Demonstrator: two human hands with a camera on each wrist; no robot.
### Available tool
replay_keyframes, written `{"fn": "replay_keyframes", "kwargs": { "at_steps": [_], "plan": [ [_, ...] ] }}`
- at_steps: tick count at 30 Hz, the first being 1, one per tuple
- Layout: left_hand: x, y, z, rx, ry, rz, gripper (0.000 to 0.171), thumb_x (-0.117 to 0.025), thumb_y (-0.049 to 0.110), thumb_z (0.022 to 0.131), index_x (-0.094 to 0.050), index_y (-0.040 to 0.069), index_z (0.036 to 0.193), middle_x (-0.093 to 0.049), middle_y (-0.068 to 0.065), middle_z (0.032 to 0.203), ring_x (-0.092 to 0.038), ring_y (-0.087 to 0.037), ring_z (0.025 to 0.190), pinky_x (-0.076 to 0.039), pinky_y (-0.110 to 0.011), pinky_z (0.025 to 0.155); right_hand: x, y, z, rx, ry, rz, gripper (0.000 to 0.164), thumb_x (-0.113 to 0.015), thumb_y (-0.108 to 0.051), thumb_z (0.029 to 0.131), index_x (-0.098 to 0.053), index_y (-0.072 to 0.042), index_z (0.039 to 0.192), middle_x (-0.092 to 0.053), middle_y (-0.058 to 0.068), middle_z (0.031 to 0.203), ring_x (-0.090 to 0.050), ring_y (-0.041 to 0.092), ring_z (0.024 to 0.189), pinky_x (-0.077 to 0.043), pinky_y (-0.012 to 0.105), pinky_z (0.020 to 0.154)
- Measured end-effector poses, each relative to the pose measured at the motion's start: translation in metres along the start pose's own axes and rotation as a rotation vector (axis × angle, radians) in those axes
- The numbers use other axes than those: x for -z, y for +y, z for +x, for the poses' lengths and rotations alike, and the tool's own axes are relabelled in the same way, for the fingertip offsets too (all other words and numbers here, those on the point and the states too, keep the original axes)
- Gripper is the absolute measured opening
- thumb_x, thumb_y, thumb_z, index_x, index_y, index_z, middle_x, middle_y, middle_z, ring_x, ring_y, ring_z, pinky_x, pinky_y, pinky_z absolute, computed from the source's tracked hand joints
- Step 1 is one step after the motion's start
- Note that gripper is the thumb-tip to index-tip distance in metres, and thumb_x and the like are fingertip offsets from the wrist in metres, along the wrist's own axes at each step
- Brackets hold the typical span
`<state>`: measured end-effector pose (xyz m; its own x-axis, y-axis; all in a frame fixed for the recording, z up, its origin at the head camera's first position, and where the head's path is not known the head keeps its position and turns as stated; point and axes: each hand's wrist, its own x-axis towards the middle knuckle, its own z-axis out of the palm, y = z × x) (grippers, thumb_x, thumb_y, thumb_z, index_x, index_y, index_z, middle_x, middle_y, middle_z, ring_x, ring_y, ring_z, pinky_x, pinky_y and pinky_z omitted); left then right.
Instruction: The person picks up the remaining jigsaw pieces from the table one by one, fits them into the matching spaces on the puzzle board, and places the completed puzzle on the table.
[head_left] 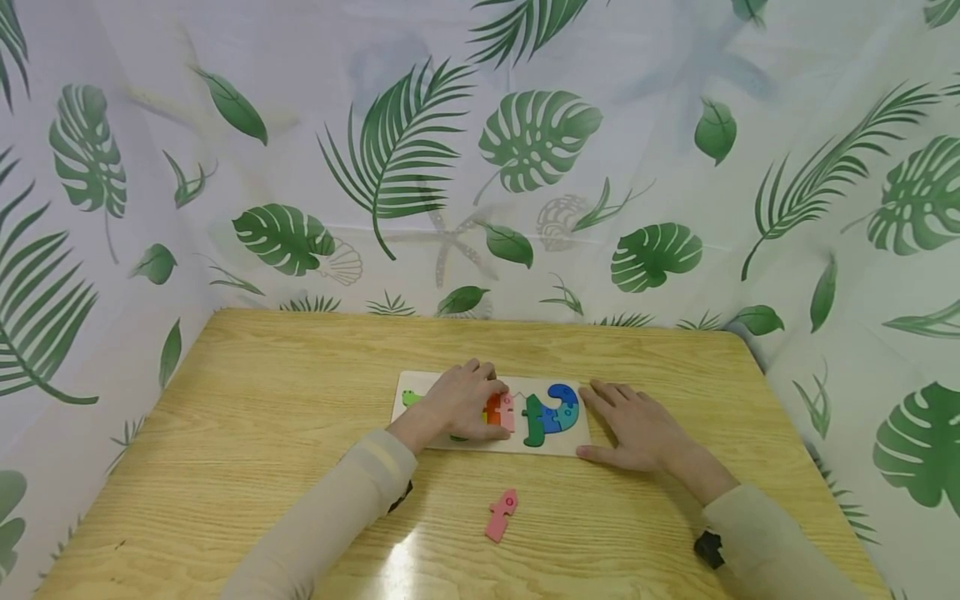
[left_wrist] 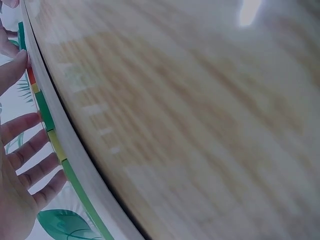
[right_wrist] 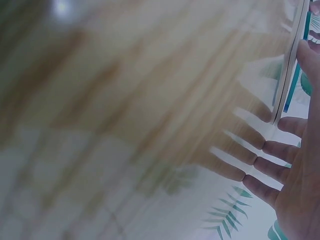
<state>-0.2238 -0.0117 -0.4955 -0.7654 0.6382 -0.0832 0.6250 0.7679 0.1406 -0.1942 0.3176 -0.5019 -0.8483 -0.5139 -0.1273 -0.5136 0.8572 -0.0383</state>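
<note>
A wooden puzzle board [head_left: 555, 444] lies on the table with colourful interlocking pieces in it. My left hand [head_left: 459, 404] reaches over its left half, fingers spread and touching the pieces. Its thumb and index finger lie near a pink puzzle piece [head_left: 508, 414] beside red and orange ones. Green and blue pieces [head_left: 551, 419] sit in the right half, and a light green piece [head_left: 409, 397] shows at the left. At the board's right edge my right hand [head_left: 633, 427] rests with fingers outstretched. The left hand hides the pieces under it.
A loose pink puzzle piece [head_left: 501, 515] lies on the wooden table [head_left: 285, 383], in front of the board and between the forearms. Behind and beside the table hangs a white cloth [head_left: 450, 167] with a green leaf pattern.
</note>
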Motion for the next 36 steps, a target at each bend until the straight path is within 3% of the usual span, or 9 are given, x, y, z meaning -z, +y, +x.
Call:
{"fn": "replay_keyframes", "kwargs": {
  "at_steps": [13,36],
  "plan": [
    [0.001,0.001,-0.008,0.004,0.001,-0.083,0.071,-0.06,0.07,0.092,-0.061,0.024,0.146,-0.059,-0.004,0.14,-0.052,-0.022,0.121,-0.05,-0.041,0.103,-0.001,0.002,0.001,-0.002,-0.005,0.0,0.107,-0.05,-0.087,0.088,-0.037,-0.013,0.164,-0.04,0.02,0.167,-0.044,0.046,0.151,-0.04,0.069,0.117],
    [0.007,0.007,-0.022,-0.03,0.043,-0.053,0.072,-0.063,0.07,0.092,-0.061,0.025,0.148,-0.061,-0.002,0.14,-0.055,-0.022,0.122,-0.05,-0.04,0.102,0.0,0.0,0.0,-0.001,0.002,0.015,0.107,-0.05,-0.087,0.089,-0.038,-0.012,0.164,-0.041,0.021,0.167,-0.044,0.046,0.151,-0.04,0.07,0.116]
  ]
}}
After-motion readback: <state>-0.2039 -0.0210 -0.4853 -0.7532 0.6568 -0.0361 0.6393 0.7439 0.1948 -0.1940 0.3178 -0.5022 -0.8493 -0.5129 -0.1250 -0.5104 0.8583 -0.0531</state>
